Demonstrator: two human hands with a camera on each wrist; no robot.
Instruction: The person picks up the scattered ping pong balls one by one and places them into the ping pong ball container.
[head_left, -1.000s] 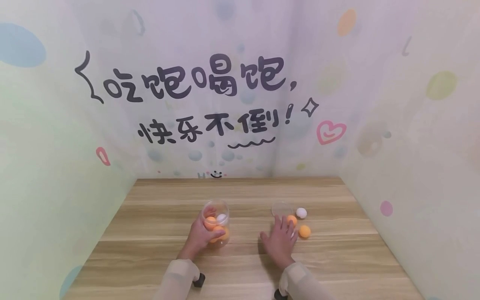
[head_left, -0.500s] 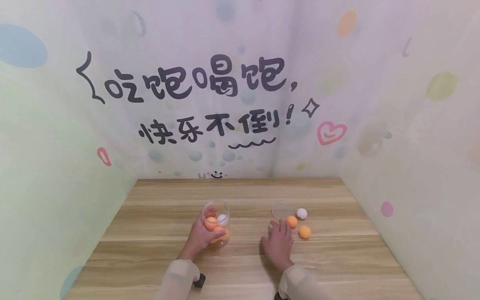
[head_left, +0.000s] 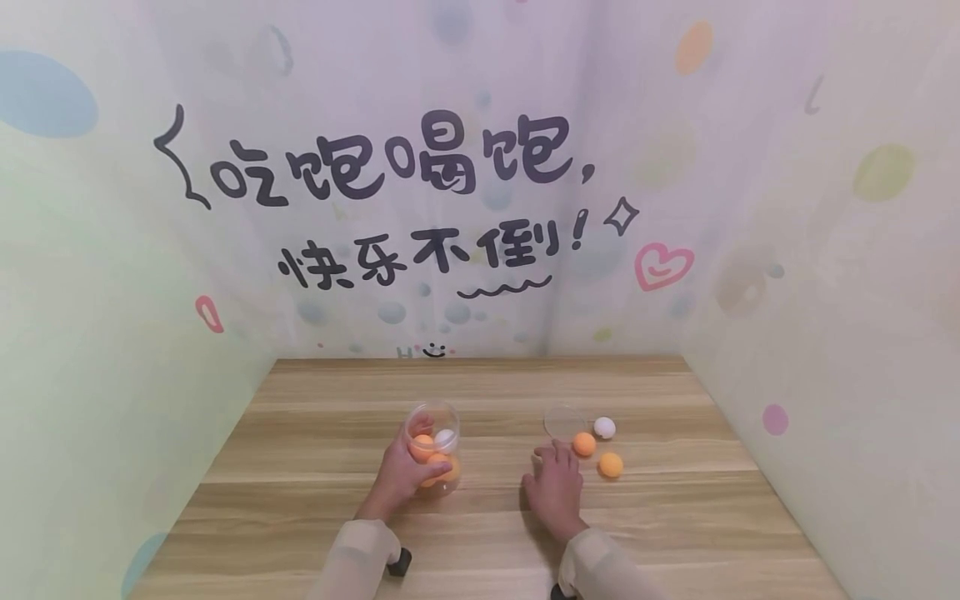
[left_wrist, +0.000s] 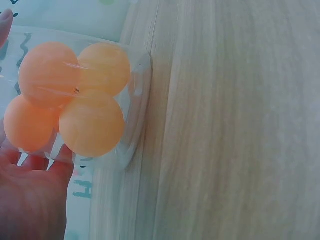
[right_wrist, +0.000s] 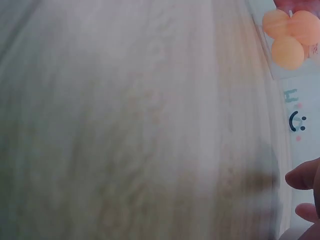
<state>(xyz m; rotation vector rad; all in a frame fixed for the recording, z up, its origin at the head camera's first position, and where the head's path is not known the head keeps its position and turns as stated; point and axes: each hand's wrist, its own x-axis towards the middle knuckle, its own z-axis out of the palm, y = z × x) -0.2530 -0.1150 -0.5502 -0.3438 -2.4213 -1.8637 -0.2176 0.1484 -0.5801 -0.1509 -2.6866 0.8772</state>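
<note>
My left hand (head_left: pixel 397 471) grips a clear plastic jar (head_left: pixel 457 432) from its left side, fingers behind and thumb across the front. Inside it are several orange balls (head_left: pixel 423 447) that look like ping-pong balls, with a white ball (head_left: pixel 446 440) near the top. In the left wrist view the orange balls (left_wrist: pixel 91 122) show through the clear wall. My right hand (head_left: pixel 557 493) is palm down low over the table, its fingers bent, left of a loose orange ball (head_left: pixel 584 444). The underside of that hand is hidden, and I cannot tell whether it holds something.
Another orange ball (head_left: pixel 611 465) and a white ball (head_left: pixel 604 428) lie to the right of my right hand. Behind its fingertips lies a round clear lid (head_left: pixel 562 422). The wood-grain table (head_left: pixel 337 383) meets a printed wall (head_left: pixel 480 325) at the back and sides.
The right hand has drawn slightly back and left off the nearest orange ball, its spread fingers now closer together and more bent. A white patch beside its fingers is out of sight. Left hand stays put.
</note>
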